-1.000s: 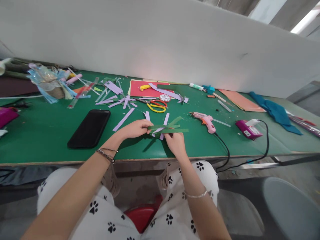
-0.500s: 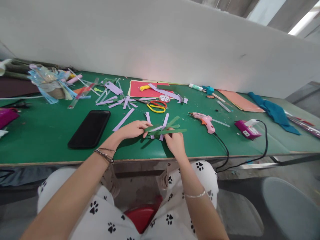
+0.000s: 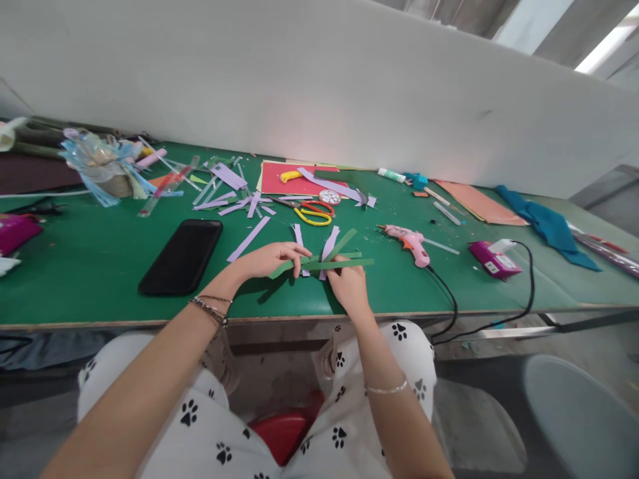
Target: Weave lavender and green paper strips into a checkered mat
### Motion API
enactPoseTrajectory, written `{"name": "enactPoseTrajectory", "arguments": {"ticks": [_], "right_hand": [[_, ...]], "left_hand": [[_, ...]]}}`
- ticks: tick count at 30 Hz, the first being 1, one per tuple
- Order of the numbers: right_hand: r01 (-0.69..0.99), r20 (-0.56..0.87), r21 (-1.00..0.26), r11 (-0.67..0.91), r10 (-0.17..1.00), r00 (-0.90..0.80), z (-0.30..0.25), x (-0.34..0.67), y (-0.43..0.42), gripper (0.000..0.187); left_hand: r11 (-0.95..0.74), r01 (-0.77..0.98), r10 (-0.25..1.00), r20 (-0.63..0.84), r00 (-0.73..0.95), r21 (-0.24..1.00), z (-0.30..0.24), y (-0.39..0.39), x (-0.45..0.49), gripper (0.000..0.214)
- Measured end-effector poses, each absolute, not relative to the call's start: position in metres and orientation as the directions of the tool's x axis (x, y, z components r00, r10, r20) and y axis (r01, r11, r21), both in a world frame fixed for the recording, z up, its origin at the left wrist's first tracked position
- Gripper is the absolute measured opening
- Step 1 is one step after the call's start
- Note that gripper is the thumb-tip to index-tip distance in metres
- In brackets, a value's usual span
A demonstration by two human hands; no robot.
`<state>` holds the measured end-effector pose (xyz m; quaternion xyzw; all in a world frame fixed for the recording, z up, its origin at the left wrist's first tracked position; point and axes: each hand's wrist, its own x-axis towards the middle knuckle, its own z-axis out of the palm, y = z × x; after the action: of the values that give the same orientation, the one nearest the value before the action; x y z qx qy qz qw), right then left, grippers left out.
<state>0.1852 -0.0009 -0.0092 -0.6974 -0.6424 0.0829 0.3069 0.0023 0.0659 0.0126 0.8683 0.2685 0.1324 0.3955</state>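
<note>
**Holding flat green paper strips (image 3: 344,263) and pale purple paper strips (image 3: 329,243) just left of a pink plastic glue gun (image 3: 409,242)**

Crossed over one another, green mostly running sideways and purple mostly pointing away, just left of the glue gun and above a smooth green surface (image 3: 279,303). Held with the right hand (image 3: 348,283), near the glue gun, in a tight grip closed on the strips close to their crossing. Touched with the left hand (image 3: 274,259), farther left of the glue gun, in a narrow grip, fingers laid over the left end of a green strip; hard to say from this view whether pinching or only touching.

Lying flat well left of the glue gun: a black rectangular smartphone (image 3: 182,258). Set behind and left of it: scissors with yellow and red handles (image 3: 313,214), and farther back, a red paper sheet (image 3: 279,189). Straight behind it: a white-and-green glue stick tube (image 3: 391,175). Placed to its right: a magenta socket box (image 3: 494,259) with a white plug (image 3: 502,245) on top. Spread farther back and right of it: coral-orange paper (image 3: 476,199), then a crumpled teal cloth (image 3: 549,223).
</note>
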Motion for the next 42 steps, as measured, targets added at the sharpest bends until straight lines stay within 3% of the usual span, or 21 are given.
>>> {"name": "enactPoseTrajectory", "arguments": {"ticks": [5, 12, 17, 23, 31, 35, 39, 42], "right_hand": [[0.862, 0.251, -0.506, -0.016, 0.954, 0.165, -0.01, 0.183, 0.001, 0.01], [0.654, 0.335, -0.744, 0.136, 0.923, 0.19, -0.014, 0.186, -0.003, 0.028], [0.611, 0.462, -0.73, 0.307, 0.88, 0.11, -0.017, 0.193, -0.003, 0.027], [0.645, 0.399, -0.702, 0.303, 0.917, 0.002, -0.015, 0.198, -0.001, 0.002], [0.411, 0.285, -0.899, 0.15, 0.913, 0.29, -0.015, 0.197, -0.002, 0.032], [0.245, 0.244, -0.956, 0.159, 0.895, 0.373, -0.013, 0.198, -0.003, 0.029], [0.247, 0.224, -0.962, 0.116, 0.853, 0.471, -0.008, 0.198, -0.007, 0.024], [0.327, 0.292, -0.937, 0.12, 0.783, 0.549, -0.008, 0.2, -0.008, 0.029]], "left_hand": [[-0.542, 0.306, 0.578, 0.083, 0.812, 0.782, 0.01, 0.063, 0.005, 0.025], [-0.471, 0.325, 0.755, 0.184, 0.63, 0.82, 0.011, 0.058, 0.022, 0.028], [-0.373, 0.293, 0.778, 0.124, 0.616, 0.881, 0.012, 0.055, 0.038, 0.034], [-0.518, 0.388, 0.732, 0.161, 0.662, 0.762, 0.008, 0.057, 0.044, 0.035], [-0.614, 0.541, 0.717, 0.119, 0.686, 0.575, 0.01, 0.068, 0.055, 0.018], [-0.605, 0.575, 0.745, 0.136, 0.653, 0.551, 0.01, 0.07, 0.059, 0.025], [-0.583, 0.585, 0.767, 0.143, 0.626, 0.564, 0.006, 0.071, 0.06, 0.017], [-0.568, 0.585, 0.778, 0.146, 0.611, 0.579, 0.006, 0.071, 0.058, 0.024]]}}
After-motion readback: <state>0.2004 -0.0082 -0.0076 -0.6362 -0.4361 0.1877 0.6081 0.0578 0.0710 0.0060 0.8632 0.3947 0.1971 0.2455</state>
